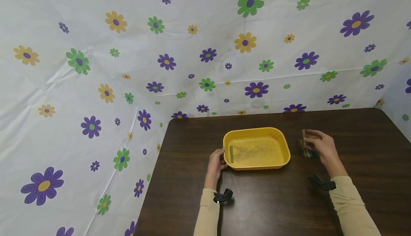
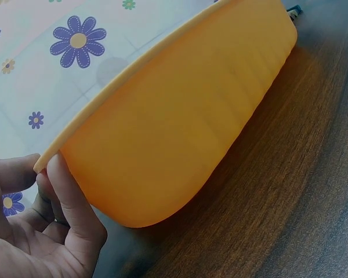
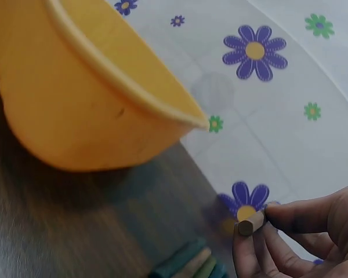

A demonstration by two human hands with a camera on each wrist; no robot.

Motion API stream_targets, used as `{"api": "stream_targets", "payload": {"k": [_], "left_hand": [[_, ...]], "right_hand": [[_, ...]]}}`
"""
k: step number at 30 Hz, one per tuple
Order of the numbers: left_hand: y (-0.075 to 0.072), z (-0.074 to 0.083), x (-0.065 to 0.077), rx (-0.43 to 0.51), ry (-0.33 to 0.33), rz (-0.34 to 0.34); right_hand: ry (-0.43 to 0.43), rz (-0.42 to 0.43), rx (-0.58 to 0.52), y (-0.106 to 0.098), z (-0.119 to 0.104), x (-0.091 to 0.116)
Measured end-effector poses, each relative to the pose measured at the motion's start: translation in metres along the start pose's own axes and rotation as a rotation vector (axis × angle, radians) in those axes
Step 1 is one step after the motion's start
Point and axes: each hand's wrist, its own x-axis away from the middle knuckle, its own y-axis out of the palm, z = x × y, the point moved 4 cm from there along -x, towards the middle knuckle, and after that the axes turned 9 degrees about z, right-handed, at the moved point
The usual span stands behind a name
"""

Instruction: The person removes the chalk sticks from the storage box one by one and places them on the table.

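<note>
A yellow plastic tub (image 1: pixel 257 167) stands on the table with one green crayon-like stick (image 1: pixel 231 154) lying near its left end. My left hand (image 2: pixel 52 223) pinches the tub's rim at the left corner between thumb and fingers. To the right of the tub, my right hand (image 1: pixel 322 146) holds a tan crayon-like stick (image 3: pixel 253 223) between thumb and fingertips. Just below that hand, several similar sticks (image 3: pixel 188 262) in dark green, tan and olive lie side by side on the table. The hand partly hides this group in the head view.
The dark brown wooden table (image 1: pixel 266 200) meets a white flower-printed sheet (image 1: pixel 205 25) at its back and left edges. Black wrist straps (image 1: pixel 222 196) are worn over the light sleeves.
</note>
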Motion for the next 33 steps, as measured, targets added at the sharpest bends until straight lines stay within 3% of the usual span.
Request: {"api": "stream_targets", "payload": {"k": [5,11,14,19,22,33], "left_hand": [[0.000,0.001,0.000,0.000,0.001,-0.005],[0.000,0.000,0.001,-0.003,0.002,-0.013],[0.000,0.000,0.000,-0.007,0.001,-0.012],[0.000,0.001,0.000,-0.002,0.000,-0.008],[0.000,0.001,-0.001,0.001,-0.004,-0.006],[-0.001,0.000,-0.001,0.000,0.000,-0.007]], "right_hand": [[0.001,0.023,-0.037,-0.012,0.009,0.001],[-0.015,0.097,0.004,-0.026,0.016,-0.001],[-0.024,0.136,0.091,-0.031,0.019,-0.002],[-0.062,0.197,0.372,-0.037,0.023,-0.002],[-0.084,0.234,0.481,-0.037,0.026,-0.004],[-0.247,0.260,0.590,-0.027,0.027,-0.004]]}}
